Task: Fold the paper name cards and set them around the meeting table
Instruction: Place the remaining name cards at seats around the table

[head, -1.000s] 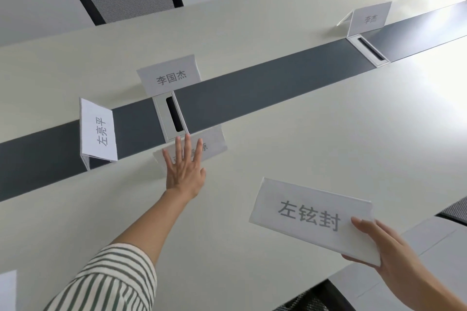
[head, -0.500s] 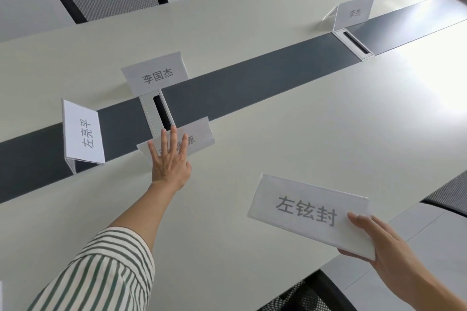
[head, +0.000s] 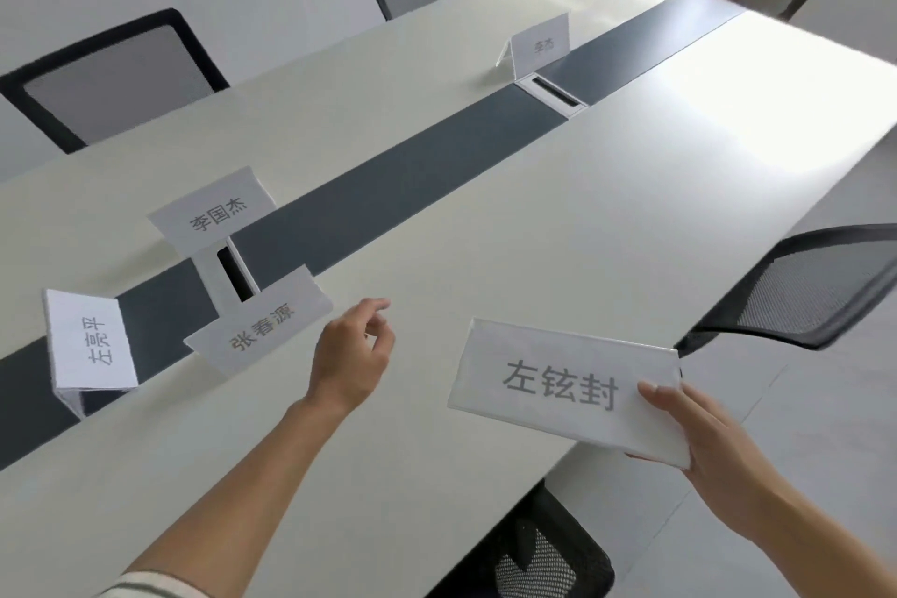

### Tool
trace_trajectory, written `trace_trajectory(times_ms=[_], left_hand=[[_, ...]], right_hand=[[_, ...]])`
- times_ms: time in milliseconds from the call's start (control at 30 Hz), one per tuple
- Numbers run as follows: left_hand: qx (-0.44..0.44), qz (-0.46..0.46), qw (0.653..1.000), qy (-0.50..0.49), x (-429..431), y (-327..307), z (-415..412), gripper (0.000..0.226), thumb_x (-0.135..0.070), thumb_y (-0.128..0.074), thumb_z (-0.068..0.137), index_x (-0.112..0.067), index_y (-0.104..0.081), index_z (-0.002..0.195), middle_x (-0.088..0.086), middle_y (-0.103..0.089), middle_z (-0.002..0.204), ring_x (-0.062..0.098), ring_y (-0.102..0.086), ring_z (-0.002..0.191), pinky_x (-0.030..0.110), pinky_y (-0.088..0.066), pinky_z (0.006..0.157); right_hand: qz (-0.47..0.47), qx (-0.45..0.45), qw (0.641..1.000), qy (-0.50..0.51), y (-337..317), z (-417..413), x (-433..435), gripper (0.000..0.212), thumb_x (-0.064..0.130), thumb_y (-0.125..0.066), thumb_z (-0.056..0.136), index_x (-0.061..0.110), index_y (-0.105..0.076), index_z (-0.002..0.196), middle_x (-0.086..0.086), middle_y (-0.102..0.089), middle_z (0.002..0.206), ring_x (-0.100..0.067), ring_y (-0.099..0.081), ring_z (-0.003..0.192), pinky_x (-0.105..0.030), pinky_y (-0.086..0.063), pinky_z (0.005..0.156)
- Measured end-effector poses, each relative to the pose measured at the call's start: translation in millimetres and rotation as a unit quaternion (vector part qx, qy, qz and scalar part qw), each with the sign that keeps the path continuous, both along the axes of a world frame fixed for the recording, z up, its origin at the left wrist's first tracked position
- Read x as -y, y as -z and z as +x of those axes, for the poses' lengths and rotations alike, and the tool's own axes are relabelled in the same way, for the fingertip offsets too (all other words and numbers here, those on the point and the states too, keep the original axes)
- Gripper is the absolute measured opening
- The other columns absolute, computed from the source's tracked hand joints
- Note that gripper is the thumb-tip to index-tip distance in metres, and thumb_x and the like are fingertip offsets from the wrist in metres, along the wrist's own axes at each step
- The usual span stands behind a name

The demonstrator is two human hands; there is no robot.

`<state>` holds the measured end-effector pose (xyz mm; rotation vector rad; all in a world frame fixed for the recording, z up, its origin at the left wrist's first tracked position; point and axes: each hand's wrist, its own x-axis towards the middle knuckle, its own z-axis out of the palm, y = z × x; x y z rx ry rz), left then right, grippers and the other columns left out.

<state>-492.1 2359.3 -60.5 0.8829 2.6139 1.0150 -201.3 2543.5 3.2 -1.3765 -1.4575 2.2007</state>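
Closest to the camera, at the lower right, the right hand [head: 699, 432] grips the held card [head: 568, 388], a folded white name card printed 左铉封. The thumb lies on the card's printed face near its right end and the fingers curl underneath. It hangs tilted above the near edge of the white worktop [head: 534, 219]. A black mesh chair [head: 548, 554] sits below that edge, with a striped sleeve [head: 150, 588] at the bottom left.

Slightly farther in, the left hand [head: 349, 354] reaches over the worktop with its fingers loosely curled and nothing in them; whether it touches the surface cannot be told. Just to its left stands the near card [head: 262, 330], marked 张春源, on the near edge of the dark strip [head: 412, 165] that runs along the worktop's middle. The card is right against a white cable box [head: 233, 277]. To the left, the sideways card [head: 90, 345], marked 左亮平, stands on the strip, turned end-on.

Beyond the cable box stands the middle card [head: 213, 211], marked 李国杰. Much farther along the strip, the far card [head: 541, 44] stands beside a second cable box [head: 553, 97]; its print is too blurred to read. More mesh chairs line the far side [head: 111, 73] and the right [head: 815, 287].
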Motion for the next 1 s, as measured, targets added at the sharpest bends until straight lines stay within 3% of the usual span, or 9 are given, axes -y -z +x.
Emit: trace_trajectory(times_ms=[100,167,300,500,633,733,833,933,1000], left_hand=[[0.067,0.069,0.995,0.017,-32,-33,69,0.020,-0.019,-0.058,0.091,-0.017,-0.067,0.109,-0.004,-0.070,0.082,0.007,-0.065,0.078,0.015,-0.051,0.073],[0.134,0.100,0.985,0.035,-53,-47,117,0.020,-0.034,-0.057,0.090,-0.026,-0.065,0.107,-0.004,-0.071,0.090,0.009,-0.067,0.086,0.023,-0.053,0.077],[0.266,0.108,0.953,0.097,-95,-58,213,0.054,-0.066,-0.047,0.078,-0.036,-0.056,0.122,-0.008,-0.070,0.106,0.005,-0.064,0.102,0.023,-0.049,0.088],[0.403,0.098,0.898,0.148,-161,-63,328,0.045,-0.048,-0.051,0.083,-0.033,-0.049,0.125,-0.007,-0.068,0.105,-0.005,-0.065,0.092,0.008,-0.047,0.075],[0.436,0.087,0.883,0.150,-200,-57,361,0.046,-0.045,-0.061,0.082,-0.031,-0.054,0.125,-0.005,-0.073,0.103,0.009,-0.069,0.098,0.025,-0.051,0.086],[0.460,0.084,0.872,0.145,-231,-44,374,0.056,-0.049,-0.066,0.071,-0.029,-0.056,0.122,-0.003,-0.075,0.104,0.016,-0.070,0.100,0.032,-0.051,0.088],[0.485,0.080,0.860,0.139,-271,-24,382,0.067,-0.049,-0.070,0.062,-0.020,-0.057,0.121,0.008,-0.075,0.105,0.025,-0.070,0.100,0.034,-0.052,0.084],[0.504,0.062,0.851,0.133,-323,-5,386,0.074,-0.049,-0.072,0.054,-0.015,-0.057,0.118,0.012,-0.076,0.098,0.027,-0.072,0.089,0.035,-0.054,0.072],[0.517,0.045,0.845,0.129,-362,3,385,0.078,-0.049,-0.074,0.049,-0.011,-0.058,0.115,0.012,-0.076,0.092,0.027,-0.071,0.079,0.035,-0.053,0.061]], right_hand=[[0.017,-0.024,1.000,0.005,-7,48,-16,0.039,0.029,-0.071,0.065,0.014,-0.072,0.101,-0.007,-0.077,0.101,-0.015,-0.072,0.083,-0.036,-0.051,0.075],[0.017,-0.040,0.999,0.022,-10,86,-28,0.035,0.027,-0.064,0.070,0.013,-0.071,0.101,-0.008,-0.077,0.099,-0.015,-0.072,0.080,-0.032,-0.052,0.071],[0.007,-0.056,0.998,0.030,-11,165,-54,0.032,0.025,-0.073,0.065,0.015,-0.076,0.095,-0.009,-0.077,0.099,-0.018,-0.073,0.081,-0.032,-0.053,0.068],[-0.002,-0.066,0.994,0.090,-5,268,-103,0.046,0.037,-0.080,0.051,0.009,-0.074,0.087,-0.014,-0.077,0.091,-0.019,-0.073,0.071,-0.023,-0.054,0.054],[-0.009,-0.080,0.991,0.108,-2,303,-144,0.053,0.042,-0.075,0.053,0.006,-0.076,0.093,-0.018,-0.075,0.099,-0.025,-0.073,0.080,-0.037,-0.050,0.071],[-0.017,-0.083,0.989,0.120,3,315,-179,0.051,0.047,-0.069,0.052,0.011,-0.078,0.088,-0.017,-0.075,0.098,-0.025,-0.073,0.079,-0.039,-0.047,0.073],[-0.020,-0.060,0.990,0.124,15,326,-219,0.058,0.049,-0.071,0.051,0.011,-0.077,0.094,-0.015,-0.075,0.098,-0.024,-0.072,0.081,-0.040,-0.051,0.073],[-0.017,-0.019,0.992,0.127,22,333,-266,0.087,0.066,-0.078,0.040,0.011,-0.071,0.107,-0.019,-0.072,0.107,-0.034,-0.068,0.093,-0.047,-0.055,0.079],[-0.020,-0.001,0.990,0.141,26,338,-301,0.095,0.070,-0.078,0.032,0.012,-0.071,0.106,-0.020,-0.071,0.108,-0.032,-0.068,0.089,-0.045,-0.056,0.076]])
